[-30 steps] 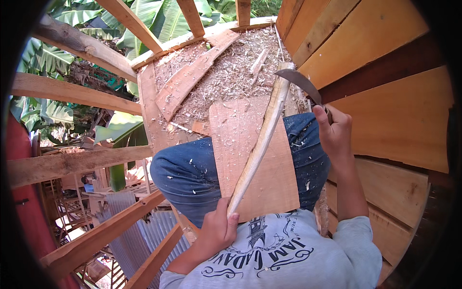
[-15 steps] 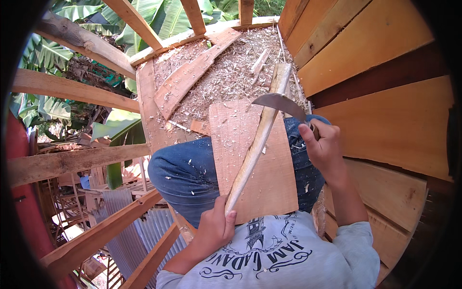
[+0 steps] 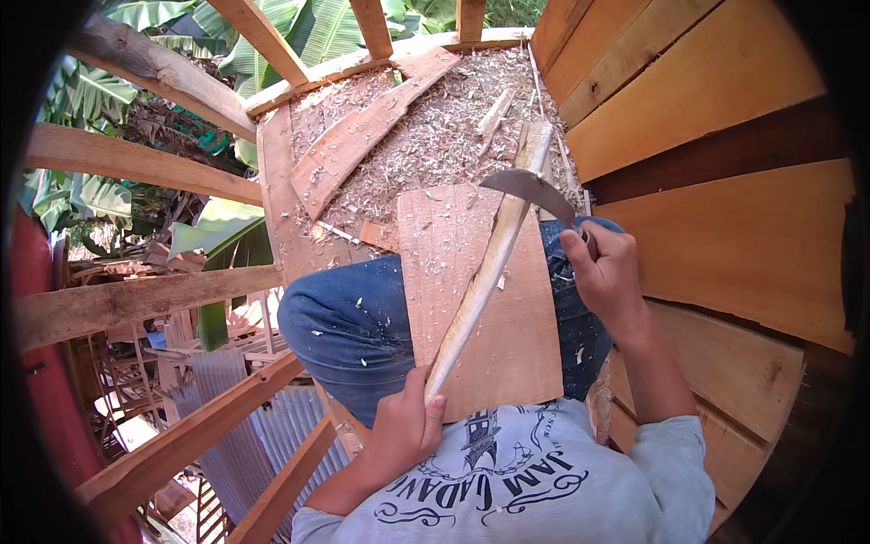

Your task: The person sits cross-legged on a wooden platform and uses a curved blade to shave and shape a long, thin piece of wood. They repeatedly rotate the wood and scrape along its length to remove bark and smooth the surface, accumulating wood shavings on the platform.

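My left hand (image 3: 405, 426) is closed round the near end of a long, pale wooden stick (image 3: 483, 280) with darker patches along one edge. The stick slants up and away to the right, over a flat wooden board (image 3: 509, 349) resting across my lap. In my right hand (image 3: 600, 272) is the handle of a sickle, mostly hidden by my fingers. Its dark curved blade (image 3: 535, 190) crosses the stick near the far end and seems to touch it. Wood shavings are scattered on the board's far part.
Shavings (image 3: 435, 127) cover the floor ahead, where a long plank offcut (image 3: 362, 136) and smaller wood pieces (image 3: 496, 112) lie. A plank wall (image 3: 743, 231) stands close on my right. Wooden rails (image 3: 149, 295) line the left, with banana leaves (image 3: 317, 45) beyond.
The sickle blade has shifted slightly toward the far end of the stick. The view has moved a little; both hands keep their holds.
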Available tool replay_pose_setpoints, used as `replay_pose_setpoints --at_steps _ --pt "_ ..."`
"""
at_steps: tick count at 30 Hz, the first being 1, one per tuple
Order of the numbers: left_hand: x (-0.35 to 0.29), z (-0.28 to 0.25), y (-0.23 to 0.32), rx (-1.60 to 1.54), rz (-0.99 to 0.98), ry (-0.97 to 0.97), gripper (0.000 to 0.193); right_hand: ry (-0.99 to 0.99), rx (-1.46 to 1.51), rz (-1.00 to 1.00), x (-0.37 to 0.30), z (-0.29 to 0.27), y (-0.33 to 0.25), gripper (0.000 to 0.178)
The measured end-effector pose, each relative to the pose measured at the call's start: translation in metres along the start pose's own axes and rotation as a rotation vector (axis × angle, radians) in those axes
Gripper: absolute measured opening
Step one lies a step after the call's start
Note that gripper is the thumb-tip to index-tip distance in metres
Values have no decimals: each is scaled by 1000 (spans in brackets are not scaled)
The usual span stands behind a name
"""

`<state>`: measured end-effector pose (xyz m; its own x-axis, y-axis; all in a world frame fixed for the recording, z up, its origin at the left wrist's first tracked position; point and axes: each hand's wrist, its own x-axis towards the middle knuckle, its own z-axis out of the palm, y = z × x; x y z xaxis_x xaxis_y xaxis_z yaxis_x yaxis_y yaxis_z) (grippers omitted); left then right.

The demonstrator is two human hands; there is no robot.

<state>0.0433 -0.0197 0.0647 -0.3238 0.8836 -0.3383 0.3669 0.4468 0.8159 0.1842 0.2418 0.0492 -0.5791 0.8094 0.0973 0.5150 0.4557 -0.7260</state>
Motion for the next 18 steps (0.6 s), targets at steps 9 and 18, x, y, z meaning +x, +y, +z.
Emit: replay_pose_setpoints --at_steps 9,18 --pt "0 -3 0 0 7 3 31 -116 74 -358 -16 11 -10 50" --pt "2 -3 2 -25 -62 -31 31 -163 -45 -333 0 12 -1 50"
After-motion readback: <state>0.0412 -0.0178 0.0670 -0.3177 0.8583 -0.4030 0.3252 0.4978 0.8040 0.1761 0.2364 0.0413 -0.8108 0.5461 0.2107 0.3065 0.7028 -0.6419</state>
